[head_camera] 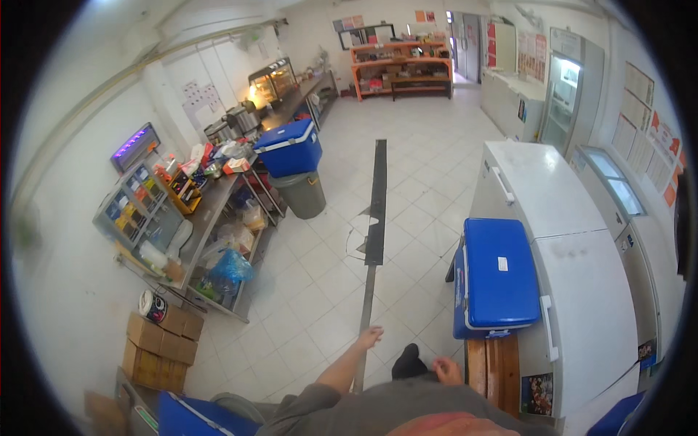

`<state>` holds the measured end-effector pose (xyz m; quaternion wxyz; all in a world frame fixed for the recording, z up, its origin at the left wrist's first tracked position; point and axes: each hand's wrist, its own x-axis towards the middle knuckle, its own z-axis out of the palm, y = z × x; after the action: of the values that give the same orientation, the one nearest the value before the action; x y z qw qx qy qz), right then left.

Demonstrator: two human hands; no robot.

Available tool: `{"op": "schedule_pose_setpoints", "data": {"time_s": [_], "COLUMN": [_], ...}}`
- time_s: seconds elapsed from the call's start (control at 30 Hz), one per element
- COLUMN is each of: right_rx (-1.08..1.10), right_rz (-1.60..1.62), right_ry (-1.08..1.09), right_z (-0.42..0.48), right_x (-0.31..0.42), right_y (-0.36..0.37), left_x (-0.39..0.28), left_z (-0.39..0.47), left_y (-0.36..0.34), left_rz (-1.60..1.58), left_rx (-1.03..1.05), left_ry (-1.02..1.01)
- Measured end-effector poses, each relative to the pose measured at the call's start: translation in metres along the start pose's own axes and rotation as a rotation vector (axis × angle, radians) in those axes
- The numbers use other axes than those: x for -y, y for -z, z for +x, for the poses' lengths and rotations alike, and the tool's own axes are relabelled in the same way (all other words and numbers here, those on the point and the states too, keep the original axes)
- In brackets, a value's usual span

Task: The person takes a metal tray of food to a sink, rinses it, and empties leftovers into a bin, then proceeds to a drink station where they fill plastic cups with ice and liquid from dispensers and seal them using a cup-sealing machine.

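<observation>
My left hand (371,337) hangs in the air in front of me, over the tiled floor and the dark strip (366,305) along it. Its fingers are loosely bent, and I see nothing in them. Close to my body, my right hand (448,371) is half curled beside my dark shoe (408,362), with no object visible in it. Nearest to that hand are a wooden bench (493,370) and, standing on it, a blue cooler box (496,272) with its lid down. Neither hand touches them.
White chest freezers (583,294) line the right side. At left runs a cluttered steel table (210,218). Another blue cooler (292,150) rests on a grey bin (300,196). Cardboard boxes (161,349) are stacked at lower left. Orange shelves (401,62) stand at the far wall.
</observation>
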<state>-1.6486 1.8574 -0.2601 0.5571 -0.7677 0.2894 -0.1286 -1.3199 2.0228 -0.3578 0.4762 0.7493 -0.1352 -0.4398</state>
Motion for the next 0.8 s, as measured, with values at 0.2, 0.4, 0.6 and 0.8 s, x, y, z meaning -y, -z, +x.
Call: {"op": "schedule_pose_setpoints", "data": {"time_s": [0.2, 0.4, 0.6, 0.8], "right_rx": [-0.207, -0.472, -0.903, -1.105], "right_rz": [-0.125, -0.147, -0.351, -0.371], "right_ry": [0.243, 0.314, -0.099, -0.409], "right_z": [0.301, 0.543, 0.683, 0.784], "right_x": [0.097, 0.133, 0.069, 0.034], "right_y": [0.044, 0.145, 0.226, 0.349], "left_x": [-0.054, -0.119, -0.284, -0.582], "left_z": [0.102, 0.192, 0.461, 0.740], "left_y": [0.083, 0.201, 0.297, 0.058], "left_rz": [0.443, 0.427, 1.167, 1.021], "left_rx": [0.402, 0.727, 0.268, 0.294], "left_ry": [0.285, 0.508, 0.249, -0.502]}}
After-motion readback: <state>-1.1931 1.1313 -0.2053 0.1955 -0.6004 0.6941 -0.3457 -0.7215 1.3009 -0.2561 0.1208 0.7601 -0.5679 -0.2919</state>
